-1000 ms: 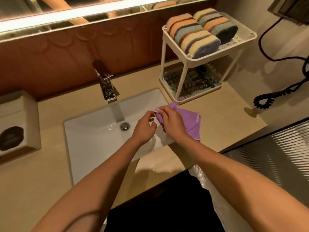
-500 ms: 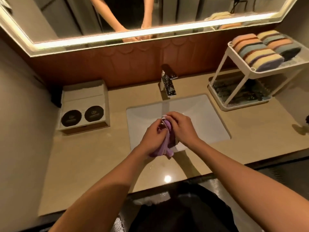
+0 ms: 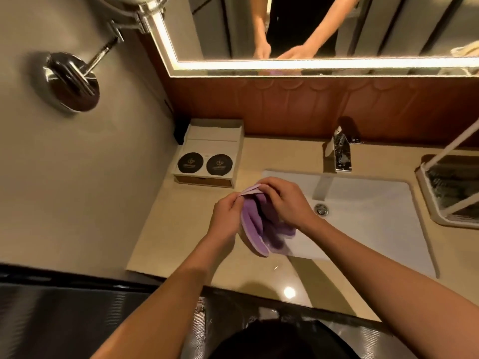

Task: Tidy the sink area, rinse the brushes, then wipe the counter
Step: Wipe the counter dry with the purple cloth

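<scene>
over glossy beige counter (image 3: 181,244), both hands pinching soft, folded purple cloth (image 3: 255,229) — left hand (image 3: 226,216), right hand (image 3: 283,200)

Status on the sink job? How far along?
Done: can't confirm tidying or rinsing from this view. In hand: left hand and right hand both grip the purple cloth, bunched, at the left rim of the sink. Left: wiping the counter, since the cloth hangs from the hands, not spread on it.
</scene>
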`<state>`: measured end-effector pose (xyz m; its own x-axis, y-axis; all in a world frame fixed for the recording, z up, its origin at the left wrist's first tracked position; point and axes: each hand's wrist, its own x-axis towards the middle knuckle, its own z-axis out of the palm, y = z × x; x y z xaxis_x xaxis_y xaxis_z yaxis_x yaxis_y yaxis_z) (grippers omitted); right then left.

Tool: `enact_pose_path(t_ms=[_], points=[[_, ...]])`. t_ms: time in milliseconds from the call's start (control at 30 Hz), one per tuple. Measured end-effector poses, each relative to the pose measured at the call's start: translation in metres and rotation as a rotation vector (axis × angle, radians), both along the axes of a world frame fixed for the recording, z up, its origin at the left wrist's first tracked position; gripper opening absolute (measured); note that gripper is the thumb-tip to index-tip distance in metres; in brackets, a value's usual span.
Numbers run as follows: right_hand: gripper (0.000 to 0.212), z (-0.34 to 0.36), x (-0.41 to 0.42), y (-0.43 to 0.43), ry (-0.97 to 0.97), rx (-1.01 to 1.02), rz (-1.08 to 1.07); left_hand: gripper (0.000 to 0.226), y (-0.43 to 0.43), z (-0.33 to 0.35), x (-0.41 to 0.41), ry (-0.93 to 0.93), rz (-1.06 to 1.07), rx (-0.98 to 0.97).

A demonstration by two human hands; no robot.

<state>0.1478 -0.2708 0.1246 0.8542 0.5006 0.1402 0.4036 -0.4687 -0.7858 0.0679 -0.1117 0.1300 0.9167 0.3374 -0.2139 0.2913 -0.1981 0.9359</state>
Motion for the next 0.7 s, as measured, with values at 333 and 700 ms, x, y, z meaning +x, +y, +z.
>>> enact_pose_path(t_ms=[333, 700], points=[[0.016, 0.030, 0.008, 0.068, 0.120, 0.274, -0.004, 0.028, 0.047, 0.040, -0.009, -0.161, 0.222, 0.411], [0.023, -0.010, -0.008, 0.155, 0.317, 0.321, -0.137, 0.027, 0.132, 0.016, -0.030, -0.115, 0.406, 0.315]])
